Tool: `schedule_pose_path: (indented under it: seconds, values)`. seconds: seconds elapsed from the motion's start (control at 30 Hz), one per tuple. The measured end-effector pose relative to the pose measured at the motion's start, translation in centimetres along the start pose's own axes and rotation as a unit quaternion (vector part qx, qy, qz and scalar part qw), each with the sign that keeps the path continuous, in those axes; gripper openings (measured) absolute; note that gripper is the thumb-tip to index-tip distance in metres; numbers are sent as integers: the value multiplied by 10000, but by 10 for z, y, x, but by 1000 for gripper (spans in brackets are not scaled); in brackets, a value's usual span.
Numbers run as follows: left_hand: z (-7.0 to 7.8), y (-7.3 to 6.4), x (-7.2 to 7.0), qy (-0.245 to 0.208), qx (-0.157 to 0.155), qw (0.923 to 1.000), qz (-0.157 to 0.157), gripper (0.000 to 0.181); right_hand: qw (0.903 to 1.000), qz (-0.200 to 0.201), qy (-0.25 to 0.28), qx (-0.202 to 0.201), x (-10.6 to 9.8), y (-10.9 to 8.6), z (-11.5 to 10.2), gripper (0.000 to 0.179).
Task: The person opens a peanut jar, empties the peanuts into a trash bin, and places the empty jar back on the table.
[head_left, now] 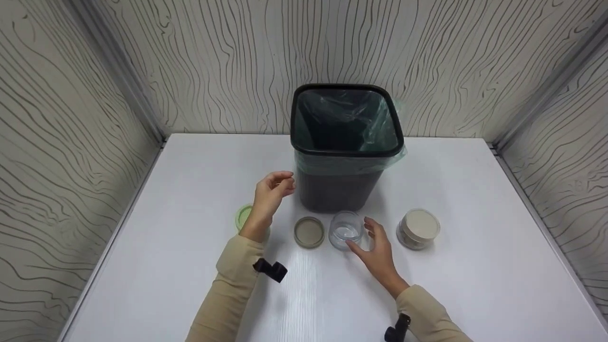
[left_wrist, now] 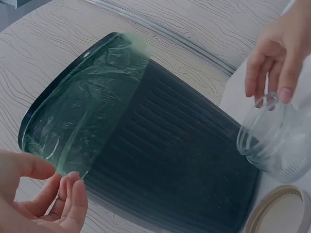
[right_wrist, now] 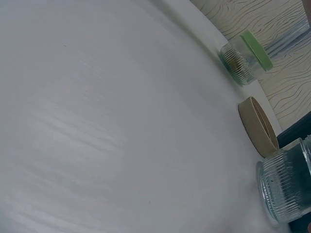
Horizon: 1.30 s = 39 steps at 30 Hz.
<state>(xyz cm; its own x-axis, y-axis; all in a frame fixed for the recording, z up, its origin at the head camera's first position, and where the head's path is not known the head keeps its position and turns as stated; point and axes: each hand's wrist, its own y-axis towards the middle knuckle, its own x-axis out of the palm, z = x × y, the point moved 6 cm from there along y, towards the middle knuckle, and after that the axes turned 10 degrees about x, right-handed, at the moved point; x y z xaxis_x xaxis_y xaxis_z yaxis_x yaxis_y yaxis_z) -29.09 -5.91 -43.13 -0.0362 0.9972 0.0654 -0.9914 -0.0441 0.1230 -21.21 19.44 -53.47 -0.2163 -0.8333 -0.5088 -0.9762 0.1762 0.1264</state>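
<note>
My right hand (head_left: 377,249) holds a clear glass jar (head_left: 343,232) by its right side, thumb in front and fingers behind. The jar is lidless and stands upright in front of the bin; ribbed glass shows near its base in the right wrist view. Beside the bin's left front, my left hand (head_left: 273,192) hovers with loosely bent fingers and nothing between them. Whether its fingertips touch the green bin liner (left_wrist: 92,97) is unclear. Between the hands lies a round beige lid (head_left: 309,232), its hollow side up.
A dark bin (head_left: 338,190) stands at the back centre. To the right sits a jar with a beige lid (head_left: 422,224). A green-lidded jar (right_wrist: 247,57) is at the left, partly hidden by my left arm in the head view. Patterned walls (head_left: 228,66) enclose the white table.
</note>
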Motion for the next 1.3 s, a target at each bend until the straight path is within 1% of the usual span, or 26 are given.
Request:
schedule_pose_path:
  seconds: [0.13, 0.33, 0.47, 0.6, 0.67, 0.8, 0.87, 0.93, 1.0, 1.03, 1.1, 1.17, 1.3]
  values:
    - [-6, -8, -3, 319, 132, 9994, -80, 25, 9997, 215, -4, -144, -2, -2, -2, 64]
    - [-21, -21, -13, 896, 238, 9957, 81, 23, 9993, 361, -4, -83, -4, -3, 0, 60]
    - [-28, -26, -19, 1278, 422, 9908, 131, 22, 9994, 350, 44, -40, -4, -5, 1, 58]
    - [-32, -32, -23, 1544, 575, 9862, 145, 20, 9993, 345, 127, -53, -5, -6, -1, 58]
    - [-33, -34, -24, 1644, 659, 9840, 184, 19, 9991, 375, 142, -143, -5, -8, -4, 58]
    - [-34, -39, -29, 1865, 1002, 9768, 337, 17, 9979, 490, 160, -381, -7, -10, -11, 55]
    - [-34, -41, -31, 2059, 1260, 9694, 441, 16, 9973, 547, 179, -466, -8, -12, -15, 53]
    - [-35, -44, -34, 2321, 1495, 9595, 552, 14, 9968, 595, 187, -492, -8, -13, -16, 52]
    - [-35, -46, -36, 2651, 1733, 9466, 599, 14, 9965, 628, 179, -527, -8, -14, -18, 50]
    - [-35, -47, -37, 2851, 1833, 9388, 610, 14, 9963, 637, 194, -537, -8, -15, -19, 49]
    - [-37, -48, -39, 3176, 1972, 9254, 626, 15, 9961, 644, 213, -562, -8, -16, -20, 48]
    - [-38, -49, -41, 3458, 2044, 9136, 634, 16, 9962, 604, 249, -582, -8, -17, -21, 47]
    - [-44, -51, -46, 3907, 2117, 8933, 677, 18, 9965, 498, 320, -588, -7, -20, -23, 47]
